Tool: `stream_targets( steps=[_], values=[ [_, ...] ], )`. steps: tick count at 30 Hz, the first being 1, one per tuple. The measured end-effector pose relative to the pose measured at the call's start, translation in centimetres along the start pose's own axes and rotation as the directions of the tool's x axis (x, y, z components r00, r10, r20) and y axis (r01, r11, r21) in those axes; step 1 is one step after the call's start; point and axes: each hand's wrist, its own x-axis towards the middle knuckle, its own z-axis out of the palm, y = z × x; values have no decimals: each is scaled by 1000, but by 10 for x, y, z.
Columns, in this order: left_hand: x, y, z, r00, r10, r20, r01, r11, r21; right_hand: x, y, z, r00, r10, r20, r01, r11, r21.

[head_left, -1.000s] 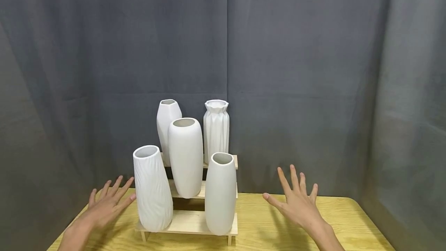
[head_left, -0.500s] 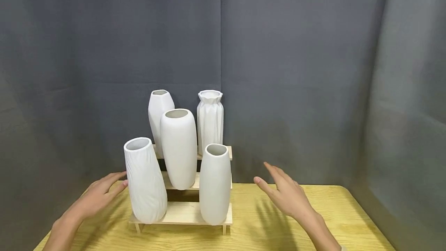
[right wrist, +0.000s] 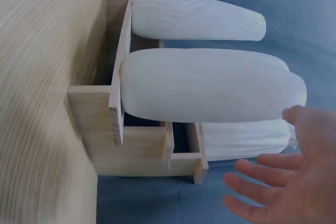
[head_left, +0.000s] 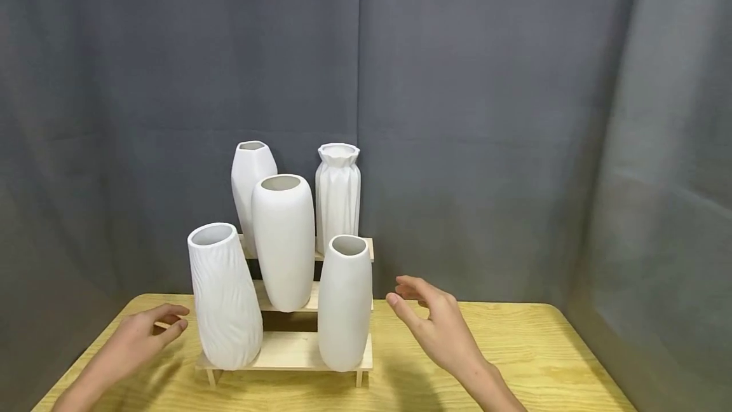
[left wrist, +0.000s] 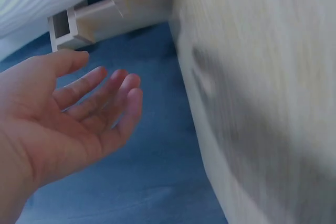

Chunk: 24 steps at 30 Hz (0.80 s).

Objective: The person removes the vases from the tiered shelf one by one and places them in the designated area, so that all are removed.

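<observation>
Dark grey fabric backdrop: hangs behind and along both sides. Yellow wood-grain surface: rounded back corners visible. Pale wooden three-step stand: nearer the surface's left edge than its right. Five matte white vases stand on it. Middle step: smooth, rounded vase. Lowest step: wavy-ribbed, tapering vase at the left end; slim, smooth vase at the right end. Top step: faceted, angular-mouthed vase toward the left; pleated vase with ruffled rim toward the right. Hands: both above the surface, fingers relaxed, thumbs parted from them. Left hand just beside the ribbed vase, apart from it; right hand near the slim vase, a gap between.
</observation>
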Motion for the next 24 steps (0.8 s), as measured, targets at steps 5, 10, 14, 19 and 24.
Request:
stream_targets(
  steps=[5, 10, 14, 19, 24],
  values=[
    [-4, 6, 10, 1000, -14, 14, 14, 999, -45, 4, -5, 7, 999, -28, -37, 30, 999, 40],
    [-8, 11, 18, 994, -93, 61, 103, 978, -182, 7, -10, 18, 998, -37, -49, 41, 996, 78],
    [-10, 14, 19, 979, -169, 118, 197, 934, -297, 8, -13, 26, 999, -25, -42, 30, 992, 121],
    [-13, 12, 17, 972, -173, 158, 218, 916, -338, 9, -16, 36, 1000, 2, -2, -2, 979, 202],
    [-16, 8, 17, 957, -177, 232, 262, 872, -414, 11, -17, 48, 998, 38, 48, -50, 956, 288]
  ],
)
